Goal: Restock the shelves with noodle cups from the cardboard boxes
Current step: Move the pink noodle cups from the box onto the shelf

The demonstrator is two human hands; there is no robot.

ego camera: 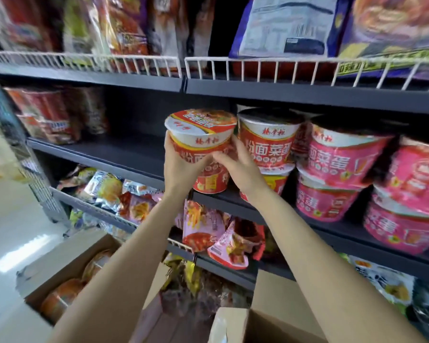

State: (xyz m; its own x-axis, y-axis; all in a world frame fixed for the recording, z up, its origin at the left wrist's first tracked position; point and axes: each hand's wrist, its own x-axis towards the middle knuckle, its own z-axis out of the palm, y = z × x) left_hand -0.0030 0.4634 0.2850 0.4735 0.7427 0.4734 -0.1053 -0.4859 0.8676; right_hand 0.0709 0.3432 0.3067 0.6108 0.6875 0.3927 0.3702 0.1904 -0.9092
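A red noodle cup (200,131) with a white rim is held at the middle shelf (124,154), above another red cup (211,180) that stands on the shelf. My left hand (181,167) grips its left side and my right hand (235,164) grips its right side. Right of it stand stacked red cups (266,142) and pink cups (342,154). An open cardboard box (67,263) at the lower left holds several orange-lidded cups (62,295).
A second cardboard box (248,323) sits at the bottom centre. Noodle bags (124,28) fill the top shelf behind a white wire rail (258,63). Snack packets (208,231) crowd the lower shelf. The middle shelf's left part holds red packs (47,115) at the far left.
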